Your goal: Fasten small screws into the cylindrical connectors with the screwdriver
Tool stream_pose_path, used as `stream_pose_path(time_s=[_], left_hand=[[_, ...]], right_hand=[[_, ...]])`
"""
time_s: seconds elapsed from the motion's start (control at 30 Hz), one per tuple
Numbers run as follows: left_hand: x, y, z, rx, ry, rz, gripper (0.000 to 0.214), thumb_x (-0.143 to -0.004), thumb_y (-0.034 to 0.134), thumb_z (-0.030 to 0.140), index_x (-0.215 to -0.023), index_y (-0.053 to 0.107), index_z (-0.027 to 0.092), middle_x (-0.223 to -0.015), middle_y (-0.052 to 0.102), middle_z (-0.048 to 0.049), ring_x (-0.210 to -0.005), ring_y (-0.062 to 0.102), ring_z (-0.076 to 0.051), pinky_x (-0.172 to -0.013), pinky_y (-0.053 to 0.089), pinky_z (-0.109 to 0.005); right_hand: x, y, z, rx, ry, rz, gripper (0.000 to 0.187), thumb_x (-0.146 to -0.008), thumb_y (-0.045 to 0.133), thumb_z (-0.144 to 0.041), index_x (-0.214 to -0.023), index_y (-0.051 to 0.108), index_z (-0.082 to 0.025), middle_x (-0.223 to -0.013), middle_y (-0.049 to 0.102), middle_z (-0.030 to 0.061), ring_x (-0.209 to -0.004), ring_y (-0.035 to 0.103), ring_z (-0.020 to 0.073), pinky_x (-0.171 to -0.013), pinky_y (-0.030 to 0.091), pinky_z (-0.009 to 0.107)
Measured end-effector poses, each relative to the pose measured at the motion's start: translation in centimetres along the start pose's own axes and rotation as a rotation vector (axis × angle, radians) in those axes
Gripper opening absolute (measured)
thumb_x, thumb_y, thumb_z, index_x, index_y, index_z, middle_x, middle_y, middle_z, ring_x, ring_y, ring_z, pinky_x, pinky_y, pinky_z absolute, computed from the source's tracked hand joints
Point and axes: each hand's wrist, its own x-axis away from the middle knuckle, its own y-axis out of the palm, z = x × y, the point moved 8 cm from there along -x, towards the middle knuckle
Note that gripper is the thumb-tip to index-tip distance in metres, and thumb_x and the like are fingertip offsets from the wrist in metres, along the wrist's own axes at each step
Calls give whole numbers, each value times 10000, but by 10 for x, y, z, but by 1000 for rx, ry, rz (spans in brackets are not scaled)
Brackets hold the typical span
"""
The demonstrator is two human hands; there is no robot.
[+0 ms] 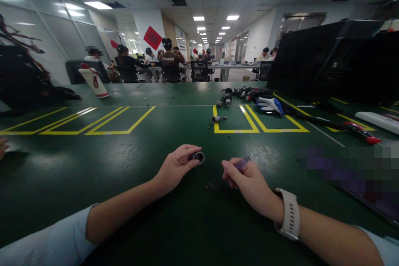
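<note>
My left hand (179,165) pinches a round, hollow metal part (198,157) between thumb and fingers, its open end facing right. To the right, my right hand (246,178) is closed around a tool with a translucent purple handle (242,162); its other end is too small or hidden to make out. Three tiny dark ring-shaped pieces (210,186) lie on the green table between and below my hands. Farther off, a metal cylinder with a thin shaft (218,119) rests inside a yellow-taped rectangle.
Metal parts (227,99), a blue and white glove (270,106) and a red-and-black-handled tool (361,132) lie at the back right. A white cup-shaped container (94,81) stands back left. Another person's hand (3,147) shows at the left edge. Black cases (318,56) stand right.
</note>
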Motion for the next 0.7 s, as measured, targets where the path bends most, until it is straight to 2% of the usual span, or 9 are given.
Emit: stream_pose_path(time_s=[0.2,0.27,0.33,0.43,0.53,0.7], left_hand=[[1,-1,-12,180,-215,81,395,-747,594,180,-1137,533,183,-1114,625,-42,-1057,571,-175,-997,395,-389],[1,-1,-13,253,-269,136,419,-732,605,156,-1144,531,179,-1089,648,-49,-1059,574,-181,-996,395,-373],[-1,-1,-13,310,-287,197,416,-719,613,135,-1127,547,176,-1067,661,-54,-1047,583,-185,-985,405,-366],[-5,0,-14,350,-277,252,381,-707,624,122,-1082,574,174,-1039,671,-57,-1001,607,-185,-958,427,-360],[-7,0,-17,348,-270,269,343,-699,630,110,-1035,589,168,-1000,678,-56,-958,623,-180,-934,444,-352],[-7,1,-17,358,-253,280,316,-694,634,122,-1004,588,152,-964,681,-58,-909,637,-179,-888,472,-345]], right_hand=[[0,-3,-13,180,-38,38,349,-849,439,-396,-593,534,-178,-475,449,-46,-445,431,90,-462,337,225],[0,-5,-10,170,-30,54,345,-842,455,-393,-586,534,-174,-467,447,-46,-438,426,86,-455,327,222],[-1,-6,-2,57,1,67,343,-835,468,-415,-607,542,-171,-470,455,-44,-439,431,85,-448,332,216],[-3,-9,11,-230,23,116,333,-829,484,-439,-640,547,-173,-500,469,-41,-454,438,85,-431,340,203],[-2,-14,6,-364,-76,164,279,-843,488,-393,-685,567,-178,-585,518,-25,-532,485,95,-487,399,214],[1,-5,-27,-51,-297,70,180,-847,502,-305,-798,620,-179,-767,603,24,-728,565,143,-667,461,284]])
